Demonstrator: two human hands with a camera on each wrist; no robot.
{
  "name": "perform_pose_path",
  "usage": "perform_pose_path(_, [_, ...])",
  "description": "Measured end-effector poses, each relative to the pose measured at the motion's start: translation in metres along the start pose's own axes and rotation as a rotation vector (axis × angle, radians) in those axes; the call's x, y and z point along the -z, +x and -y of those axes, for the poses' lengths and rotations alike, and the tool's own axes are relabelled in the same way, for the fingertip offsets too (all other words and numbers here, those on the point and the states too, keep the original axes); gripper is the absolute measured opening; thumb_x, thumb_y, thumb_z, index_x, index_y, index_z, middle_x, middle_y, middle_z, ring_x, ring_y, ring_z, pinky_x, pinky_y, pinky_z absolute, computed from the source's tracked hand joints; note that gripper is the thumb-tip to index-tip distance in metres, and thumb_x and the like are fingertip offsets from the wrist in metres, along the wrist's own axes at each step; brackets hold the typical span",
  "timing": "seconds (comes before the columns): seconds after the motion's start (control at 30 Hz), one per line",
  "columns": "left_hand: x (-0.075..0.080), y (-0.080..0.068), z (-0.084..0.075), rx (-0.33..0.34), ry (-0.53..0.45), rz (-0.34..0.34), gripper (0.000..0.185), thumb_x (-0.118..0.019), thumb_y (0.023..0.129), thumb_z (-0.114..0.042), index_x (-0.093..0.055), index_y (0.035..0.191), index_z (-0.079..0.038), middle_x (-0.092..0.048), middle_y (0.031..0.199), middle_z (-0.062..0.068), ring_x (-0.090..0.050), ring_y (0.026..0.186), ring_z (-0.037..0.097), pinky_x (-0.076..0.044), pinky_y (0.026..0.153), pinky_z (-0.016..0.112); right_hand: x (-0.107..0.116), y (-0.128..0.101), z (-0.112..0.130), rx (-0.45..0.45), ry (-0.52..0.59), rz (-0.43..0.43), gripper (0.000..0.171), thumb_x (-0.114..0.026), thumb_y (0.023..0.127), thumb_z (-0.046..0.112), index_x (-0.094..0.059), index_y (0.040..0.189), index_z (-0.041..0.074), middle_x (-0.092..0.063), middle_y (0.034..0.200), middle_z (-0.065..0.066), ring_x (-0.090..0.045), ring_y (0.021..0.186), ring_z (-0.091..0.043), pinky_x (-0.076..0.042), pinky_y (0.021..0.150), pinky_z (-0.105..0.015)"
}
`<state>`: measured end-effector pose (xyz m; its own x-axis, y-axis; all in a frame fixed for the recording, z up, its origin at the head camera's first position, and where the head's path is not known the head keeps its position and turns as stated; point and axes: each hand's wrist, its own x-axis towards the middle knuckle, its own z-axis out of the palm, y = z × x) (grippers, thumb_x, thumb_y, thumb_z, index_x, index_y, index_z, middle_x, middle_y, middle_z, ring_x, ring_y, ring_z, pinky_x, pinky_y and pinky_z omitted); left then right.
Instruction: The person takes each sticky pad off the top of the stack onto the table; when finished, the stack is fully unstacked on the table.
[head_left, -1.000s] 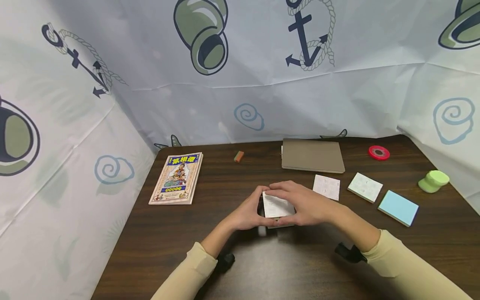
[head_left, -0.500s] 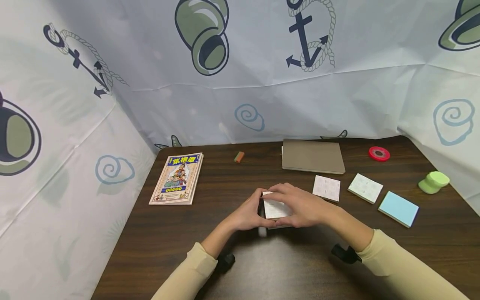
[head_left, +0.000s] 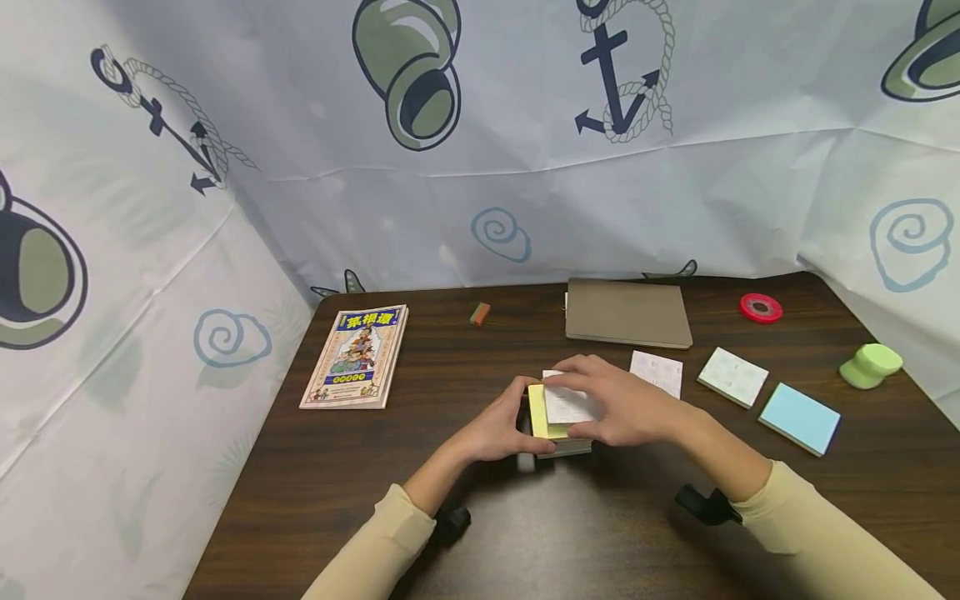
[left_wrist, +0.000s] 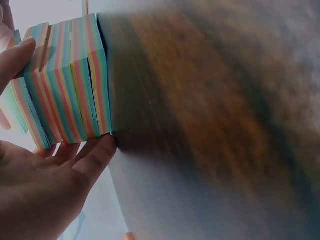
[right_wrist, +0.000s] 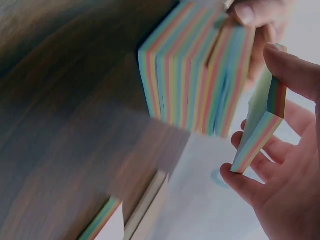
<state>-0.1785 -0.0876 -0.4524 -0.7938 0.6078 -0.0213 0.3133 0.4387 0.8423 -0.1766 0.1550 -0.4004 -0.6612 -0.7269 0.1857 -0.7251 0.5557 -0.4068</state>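
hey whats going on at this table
A person in cream sleeves is splitting a rainbow-edged block of sticky notes in the middle of a dark wooden table. The left hand steadies the main block, whose exposed top sheet is yellow. The right hand holds a thinner slab of notes just clear of it. Three smaller note pads, a book and a brown folder lie farther back.

Dark wooden table (head_left: 360, 467) against a nautical-print cloth backdrop (head_left: 720, 192).

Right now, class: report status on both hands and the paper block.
Left hand steadies the rainbow-edged note-paper block. Right hand grips a thin slab of sheets, lifted apart. Nothing in the way.
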Motion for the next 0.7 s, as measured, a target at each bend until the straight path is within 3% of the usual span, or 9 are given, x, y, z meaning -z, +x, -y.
perform_pose_path(0.17, [-0.001, 0.0, 0.0, 0.001, 0.02, -0.007, 0.086, -0.085, 0.076, -0.028, -0.032, 0.14, -0.005, -0.047, 0.131, 0.006, -0.047, 0.116, 0.02, -0.039, 0.099, 0.04, 0.012, -0.025, -0.019, -0.104, 0.001, -0.055, 0.068, -0.082, 0.079, 0.03, -0.055, 0.14, 0.017, -0.049, 0.139, -0.006, -0.047, 0.124, -0.025, -0.044, 0.094, -0.048])
perform_pose_path(0.5, [-0.002, 0.0, -0.002, 0.022, 0.035, -0.006, 0.089, -0.085, 0.076, -0.032, -0.031, 0.142, -0.007, -0.045, 0.133, 0.006, -0.045, 0.12, 0.02, -0.037, 0.1, 0.039, 0.009, -0.106, -0.061, -0.329, -0.063, -0.103, 0.067, -0.082, 0.079, 0.034, -0.056, 0.136, 0.01, -0.053, 0.132, -0.016, -0.047, 0.122, -0.038, -0.041, 0.094, -0.059])
perform_pose_path(0.7, [-0.001, 0.001, -0.001, 0.027, 0.047, -0.007, 0.088, -0.085, 0.076, -0.031, -0.031, 0.141, -0.007, -0.045, 0.13, 0.005, -0.046, 0.117, 0.019, -0.038, 0.099, 0.039, 0.003, -0.138, -0.07, -0.356, -0.149, -0.12, 0.067, -0.084, 0.075, 0.037, -0.06, 0.132, 0.011, -0.056, 0.127, -0.015, -0.052, 0.116, -0.037, -0.047, 0.083, -0.058])
